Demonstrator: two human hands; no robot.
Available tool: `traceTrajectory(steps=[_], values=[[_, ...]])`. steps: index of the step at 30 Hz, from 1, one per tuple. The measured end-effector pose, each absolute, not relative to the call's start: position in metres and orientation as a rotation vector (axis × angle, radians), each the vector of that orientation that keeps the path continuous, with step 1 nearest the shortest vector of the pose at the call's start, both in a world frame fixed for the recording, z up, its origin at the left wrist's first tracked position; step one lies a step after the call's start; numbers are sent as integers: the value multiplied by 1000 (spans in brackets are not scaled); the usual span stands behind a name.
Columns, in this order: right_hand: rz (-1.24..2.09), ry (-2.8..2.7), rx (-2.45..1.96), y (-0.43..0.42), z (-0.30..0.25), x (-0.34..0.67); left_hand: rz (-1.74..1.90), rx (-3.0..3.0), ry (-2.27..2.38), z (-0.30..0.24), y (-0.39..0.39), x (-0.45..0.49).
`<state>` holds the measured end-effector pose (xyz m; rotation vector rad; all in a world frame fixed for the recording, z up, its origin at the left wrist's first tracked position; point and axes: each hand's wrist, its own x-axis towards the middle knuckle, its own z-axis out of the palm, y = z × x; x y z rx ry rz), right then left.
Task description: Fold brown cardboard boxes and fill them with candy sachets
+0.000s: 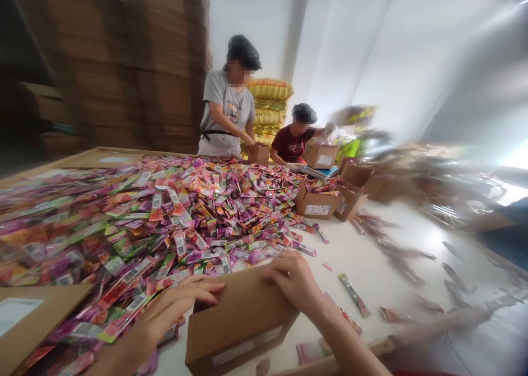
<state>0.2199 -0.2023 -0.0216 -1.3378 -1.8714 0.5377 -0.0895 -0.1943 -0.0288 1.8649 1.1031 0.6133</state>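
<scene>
A small brown cardboard box lies closed on the white table near the front edge. My left hand rests on the box's left end, fingers curled over its top. My right hand presses on the box's far right corner. A large heap of colourful sachets covers the table just beyond and left of my hands. The view is blurred toward the right.
Another cardboard box sits at the front left. Open boxes of sachets stand mid-table. Loose sachets lie scattered on the white table. Two people work at the far side; stacked cardboard rises behind.
</scene>
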Motion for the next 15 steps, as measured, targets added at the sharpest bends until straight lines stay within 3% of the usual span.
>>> traceTrajectory(steps=[3, 5, 12, 15], values=[[606, -1955, -1231, -212, -26, 215, 469, 2259, 1279, -1, -206, -54], [423, -2042, -1229, -217, -35, 210, 457, 2401, 1380, 5, -211, -27], [-80, -2277, -1090, -217, -55, 196, 678, 2077, 1436, -17, -224, -6], [-161, -2347, -1043, -213, -53, 188, 560, 2286, 1365, -15, -224, 0]])
